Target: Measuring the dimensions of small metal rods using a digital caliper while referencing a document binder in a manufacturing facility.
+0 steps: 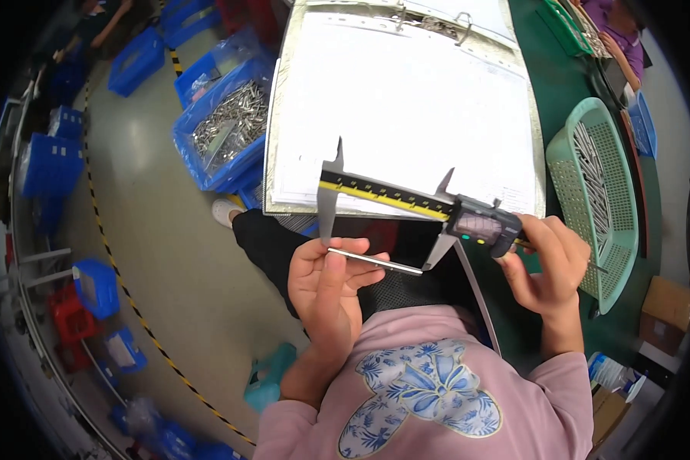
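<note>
A slim metal rod point(387, 265) lies across the fingers of my left hand point(331, 295), pinched under the thumb near its left end. My right hand point(548, 264) grips the digital caliper point(395, 201) at its display end, thumb below and fingers above. The caliper has a yellow-and-black scale, and its long lower jaws reach down to the two ends of the rod. The right jaw meets the rod's right end; the left jaw comes down by the left fingertips, where exact contact is hard to see. Behind the caliper an open ring binder point(406, 107) holds white sheets.
At the right, a pale green basket point(629, 230) holds several metal rods on the green table point(525, 322). Left of the binder stands a blue bin point(188, 157) full of small metal parts. A teal stool point(272, 376) is at lower left. Other people point(625, 46) sit farther off.
</note>
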`<state>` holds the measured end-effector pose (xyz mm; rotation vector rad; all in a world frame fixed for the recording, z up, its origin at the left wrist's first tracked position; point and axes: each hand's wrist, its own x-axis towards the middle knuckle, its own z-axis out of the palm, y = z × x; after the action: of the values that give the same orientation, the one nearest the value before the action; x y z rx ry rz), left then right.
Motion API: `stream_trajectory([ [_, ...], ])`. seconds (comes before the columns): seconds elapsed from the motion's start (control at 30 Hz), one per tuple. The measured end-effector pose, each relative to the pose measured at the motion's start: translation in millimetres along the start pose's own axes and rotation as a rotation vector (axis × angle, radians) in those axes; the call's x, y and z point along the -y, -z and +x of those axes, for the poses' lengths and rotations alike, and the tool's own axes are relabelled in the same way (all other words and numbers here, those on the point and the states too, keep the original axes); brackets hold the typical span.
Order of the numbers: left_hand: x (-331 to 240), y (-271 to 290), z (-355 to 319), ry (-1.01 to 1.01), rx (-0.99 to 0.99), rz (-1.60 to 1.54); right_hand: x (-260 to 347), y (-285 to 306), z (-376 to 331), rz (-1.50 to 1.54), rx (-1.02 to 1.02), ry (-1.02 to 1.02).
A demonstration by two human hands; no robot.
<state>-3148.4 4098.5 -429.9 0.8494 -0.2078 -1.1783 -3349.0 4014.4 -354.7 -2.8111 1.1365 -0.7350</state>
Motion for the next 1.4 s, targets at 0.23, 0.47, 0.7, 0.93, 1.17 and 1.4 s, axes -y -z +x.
stream_trajectory([
  [0.23, -1.2, -1.2, 1.4, -0.003, -0.012, -0.006, -0.4, -0.7, -2.4, 0.007, 0.029, -0.003],
  [0.47, -0.3, -3.9, 1.5, -0.017, 0.03, -0.001, -2.7, -0.1, -4.9, 0.04, 0.017, -0.001],
  [0.7, 0.6, -0.6, 0.6, -0.046, 0.07, 0.04, -1.7, 0.1, -5.4, 0.038, 0.017, -0.021],
  [0.93, 0.2, -0.1, 1.6, -0.049, 0.068, 0.046, -3.1, 1.1, -5.8, 0.037, 0.009, -0.012],
  [1.17, -1.0, -2.8, 0.1, -0.039, 0.071, 0.06, -3.2, 2.0, -5.8, 0.033, 0.002, -0.006],
  [1.4, -2.8, -5.5, 0.1, -0.017, 0.054, 0.029, -3.5, 3.4, -7.0, 0.018, -0.002, -0.005],
])
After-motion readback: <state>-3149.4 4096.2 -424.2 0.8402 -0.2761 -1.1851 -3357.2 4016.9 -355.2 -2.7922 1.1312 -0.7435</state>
